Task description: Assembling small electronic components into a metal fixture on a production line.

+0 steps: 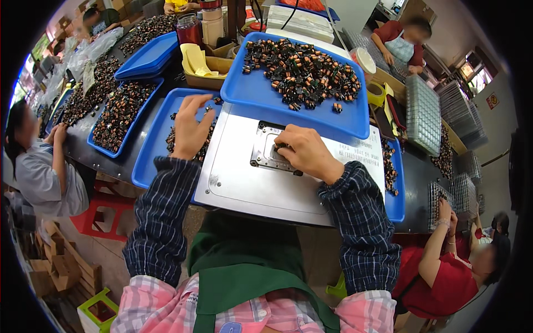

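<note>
A silver metal box (239,183) lies before me, with a square metal fixture (261,155) set into its top. At that fixture, my right hand (308,152) is closed, its fingertips on a small black part (285,149), mostly hidden beneath them. My left hand (191,127) is raised over the left blue tray (145,158), fingers bent and thumb apart, with nothing visible in it. Small black-and-copper coils lie in that tray, partly hidden by my hand. Another blue tray (239,89), holding a pile of coils (305,72), rests on the far part of the box.
Another coil-filled tray (123,114) and stacked blue trays (147,55) stand at left. A cardboard box (205,81) with yellow paper, a red jar (189,30) and a tape roll (376,94) are farther back. Clear plastic trays (425,114) stand at right. Co-workers sit on both sides.
</note>
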